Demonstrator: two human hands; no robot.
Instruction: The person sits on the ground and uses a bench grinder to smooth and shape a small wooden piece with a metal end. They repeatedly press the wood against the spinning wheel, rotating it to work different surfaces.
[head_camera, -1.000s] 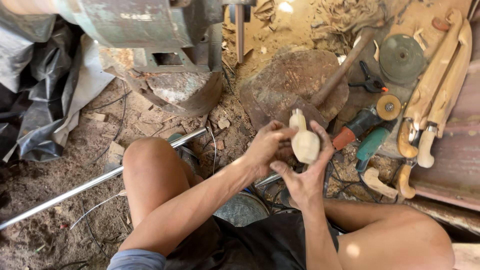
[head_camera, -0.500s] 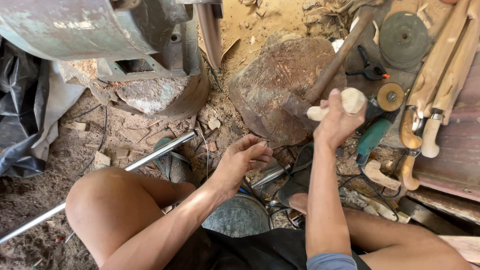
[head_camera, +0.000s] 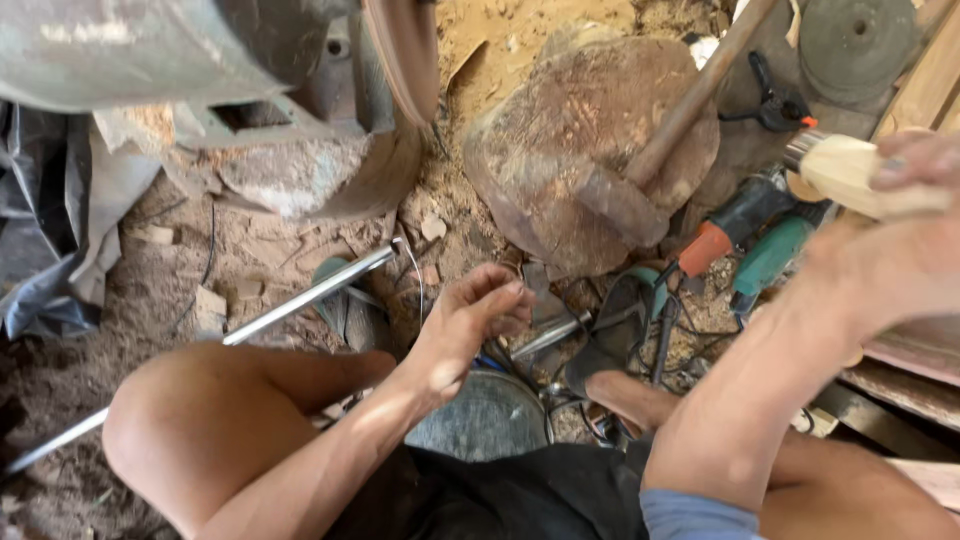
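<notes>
My right hand (head_camera: 905, 235) is raised at the right edge, gripping a pale carved wooden piece (head_camera: 850, 172) that points left. My left hand (head_camera: 470, 320) hangs empty over the ground in the middle, fingers loosely curled and apart, just above a metal rod (head_camera: 300, 297) and some tools. A round wooden block (head_camera: 560, 120) lies beyond it with a hammer (head_camera: 650, 160) resting on top. My bare knees frame the bottom of the view.
A grey machine with a curved wheel (head_camera: 300, 90) fills the upper left. Power tools with orange and green bodies (head_camera: 745, 235) and cables lie at the right. A dark disc (head_camera: 860, 40) and wooden pieces sit at the upper right. Sawdust covers the ground.
Both hands held the wooden piece together a second ago. My right hand has since carried it up and to the right, while my left hand let go and stayed low.
</notes>
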